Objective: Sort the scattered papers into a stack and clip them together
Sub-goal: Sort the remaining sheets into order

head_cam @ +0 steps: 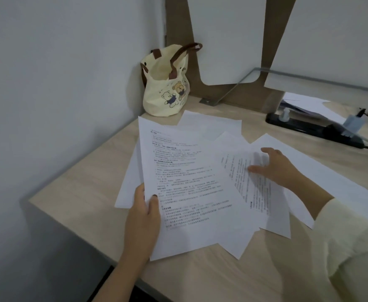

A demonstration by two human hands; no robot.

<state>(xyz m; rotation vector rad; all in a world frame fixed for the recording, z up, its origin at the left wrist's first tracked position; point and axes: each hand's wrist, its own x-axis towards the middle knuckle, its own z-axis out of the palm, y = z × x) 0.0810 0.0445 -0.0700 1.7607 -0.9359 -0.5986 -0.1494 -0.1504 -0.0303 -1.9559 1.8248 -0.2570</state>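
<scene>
Papers [200,171] on desk [80,182], bag [165,92] behind

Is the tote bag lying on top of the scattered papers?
No, the tote bag stands upright in the desk's far corner, behind the papers, not on them.

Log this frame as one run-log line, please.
stage: gathering | left hand: gripping printed sheet | right hand: flat on loose papers | papers: fanned, unstacked | clip: none visible
</scene>
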